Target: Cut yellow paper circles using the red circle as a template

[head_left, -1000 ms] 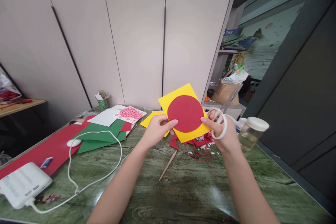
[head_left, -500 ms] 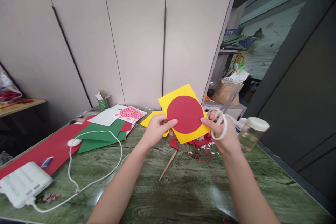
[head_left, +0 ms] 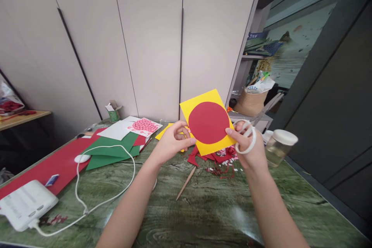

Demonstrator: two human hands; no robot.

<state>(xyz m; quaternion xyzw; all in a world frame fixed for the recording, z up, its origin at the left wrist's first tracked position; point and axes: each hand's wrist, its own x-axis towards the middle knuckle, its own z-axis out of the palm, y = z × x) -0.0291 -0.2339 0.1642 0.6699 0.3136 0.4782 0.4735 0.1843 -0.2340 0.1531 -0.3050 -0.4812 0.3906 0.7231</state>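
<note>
My right hand (head_left: 250, 147) pinches the lower right edge of a yellow card (head_left: 203, 100) that carries a red paper circle (head_left: 208, 122), held up above the green table. White-handled scissors (head_left: 247, 137) hang round the same hand's fingers, blades pointing up to the right. My left hand (head_left: 173, 143) is just left of the card, fingers curled and apart from its edge, holding nothing that I can see. Below the card lie red paper scraps (head_left: 217, 159) and a wooden pencil (head_left: 186, 183).
Green, red and white paper sheets (head_left: 113, 145) lie at the left with a pink-dotted card (head_left: 144, 125). A white power bank (head_left: 26, 203) and its cable (head_left: 87, 201) sit front left. A lidded glass jar (head_left: 279, 147) stands at the right. Cabinets rise behind.
The yellow card with the red circle has shifted a little up and right. My left hand has let go of its edge and drawn slightly back; the right hand keeps hold.
</note>
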